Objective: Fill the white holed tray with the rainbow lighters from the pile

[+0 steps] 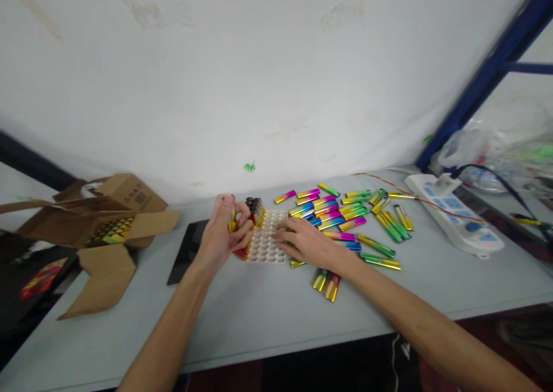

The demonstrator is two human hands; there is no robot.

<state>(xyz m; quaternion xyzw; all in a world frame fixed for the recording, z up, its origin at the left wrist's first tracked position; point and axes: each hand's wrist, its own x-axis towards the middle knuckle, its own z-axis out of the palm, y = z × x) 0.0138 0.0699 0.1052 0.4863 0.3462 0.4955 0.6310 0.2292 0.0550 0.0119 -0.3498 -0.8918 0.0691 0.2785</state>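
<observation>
A white tray with round holes (pixel 266 243) lies on the grey table (pixel 259 311); a few dark-topped sticks (pixel 254 206) stand in its far left corner. My left hand (pixel 224 233) is at the tray's left edge, fingers closed around several shiny coloured sticks. My right hand (pixel 307 243) rests palm down at the tray's right edge, fingers spread over loose sticks, holding nothing that I can see. Many loose rainbow-coloured metallic sticks (pixel 345 219) lie scattered to the right of the tray.
An open cardboard box (pixel 99 219) with more sticks inside sits at the left. A dark flat tablet (pixel 186 249) lies beside the tray. A white power strip (pixel 455 219) with a plugged cable is at the right, below a blue rack post (pixel 488 75). A white wall stands behind.
</observation>
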